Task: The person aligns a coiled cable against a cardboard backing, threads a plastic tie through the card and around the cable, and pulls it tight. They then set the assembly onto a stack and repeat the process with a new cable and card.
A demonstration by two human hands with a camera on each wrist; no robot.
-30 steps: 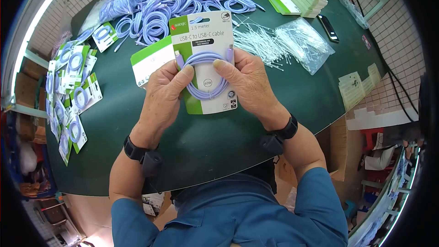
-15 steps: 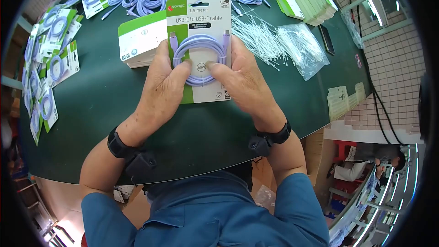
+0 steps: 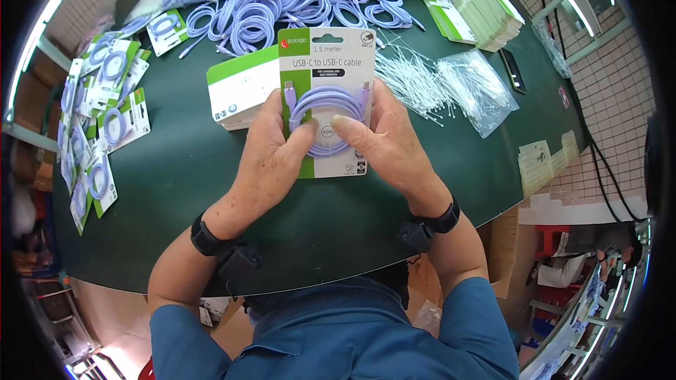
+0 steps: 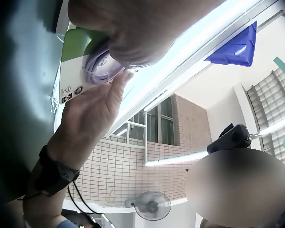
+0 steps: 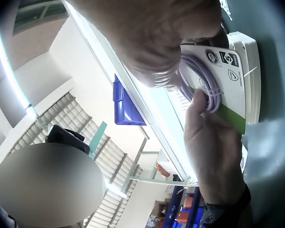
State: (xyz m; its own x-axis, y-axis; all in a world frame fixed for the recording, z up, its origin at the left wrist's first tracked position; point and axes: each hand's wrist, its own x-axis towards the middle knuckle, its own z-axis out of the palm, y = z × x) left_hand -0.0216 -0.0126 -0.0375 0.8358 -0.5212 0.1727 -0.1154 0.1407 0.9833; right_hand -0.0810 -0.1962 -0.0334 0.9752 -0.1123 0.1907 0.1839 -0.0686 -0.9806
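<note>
A white and green retail card [image 3: 331, 49], printed "USB-C to USB-C cable", is held upright over the table. On its front lies a coiled lilac USB-C cable [image 3: 329, 94], both plugs pointing up. My left hand [image 3: 273, 142] grips the card's left side, its thumb pressing the coil. From the other side my right hand [image 3: 396, 142] grips it likewise, thumb near the "60W" mark. The fingers are hidden behind the card. In the left wrist view, the coil [image 4: 96, 76] shows between both hands; the right wrist view shows ties round the coil [image 5: 213, 97].
Behind the left hand stands a stack of cards [image 3: 243, 91]. Finished-looking cable cards [image 3: 105, 127] pile at left, loose lilac cables [image 3: 282, 0] at the back. White cable ties [image 3: 415, 81], a plastic bag [image 3: 475, 91], a phone [image 3: 513, 70] and more cards [image 3: 489, 14] lie right.
Both thumbs have slid down from the coil's upper part to its middle, by the printed mark. Both hands keep holding the card, and the head view has shifted.
</note>
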